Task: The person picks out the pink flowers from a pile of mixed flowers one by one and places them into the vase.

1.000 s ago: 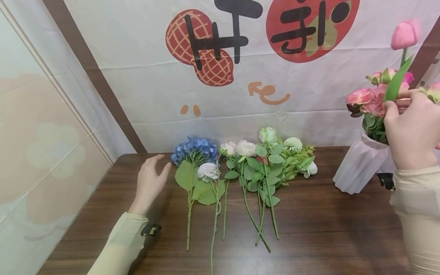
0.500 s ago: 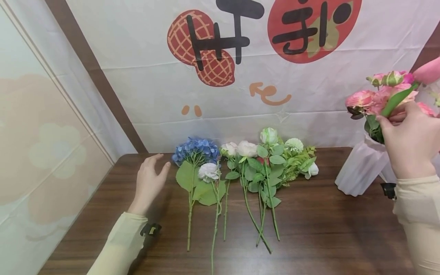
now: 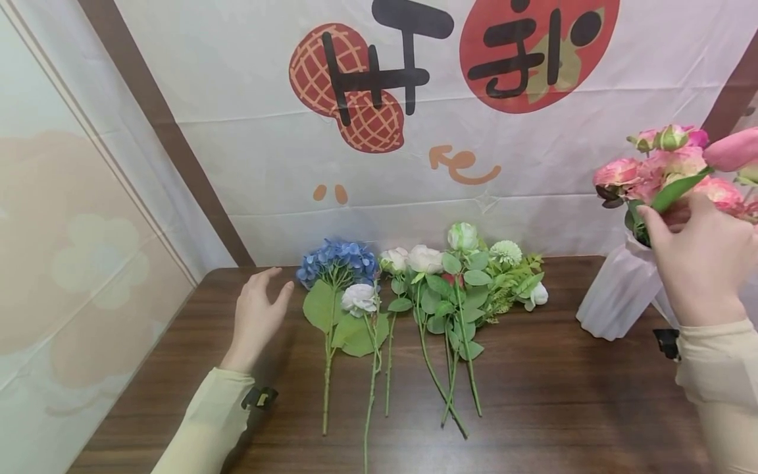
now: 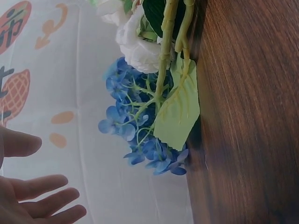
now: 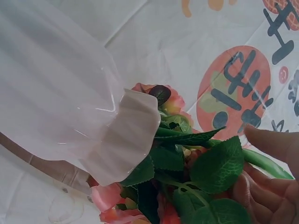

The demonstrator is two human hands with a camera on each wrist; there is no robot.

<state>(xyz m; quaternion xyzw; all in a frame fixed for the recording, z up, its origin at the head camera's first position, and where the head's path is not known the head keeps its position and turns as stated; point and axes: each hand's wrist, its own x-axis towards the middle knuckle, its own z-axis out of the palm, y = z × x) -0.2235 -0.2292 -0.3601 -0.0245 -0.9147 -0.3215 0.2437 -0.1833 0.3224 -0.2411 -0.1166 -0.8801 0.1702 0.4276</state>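
Note:
On the right, my right hand [image 3: 705, 257] holds a pink tulip [image 3: 734, 150] by its stem, beside the mouth of a white fluted vase [image 3: 618, 289]. The right wrist view has the tulip's green stem [image 5: 266, 163] running between thumb and curled fingers. Pink flowers [image 3: 618, 172] with dark leaves [image 5: 217, 165] fill the vase; the tulip's lower stem is hidden among them. My left hand [image 3: 256, 319] holds nothing, its fingers relaxed over the left of the table. Nearest to it lies a blue hydrangea [image 3: 337, 260] with broad green leaves.
Beside the hydrangea, a white flower [image 3: 358, 299], pale roses [image 3: 425, 259] and a round green-white bloom [image 3: 506, 251] lie on the dark wooden table [image 3: 533, 401], stems toward me. A printed cloth [image 3: 254, 158] hangs behind the table.
The tulip, upright above the vase before, has come down and tilted right, its bloom now beside the pink flowers. My right hand has lowered with it. The left hand stays in place.

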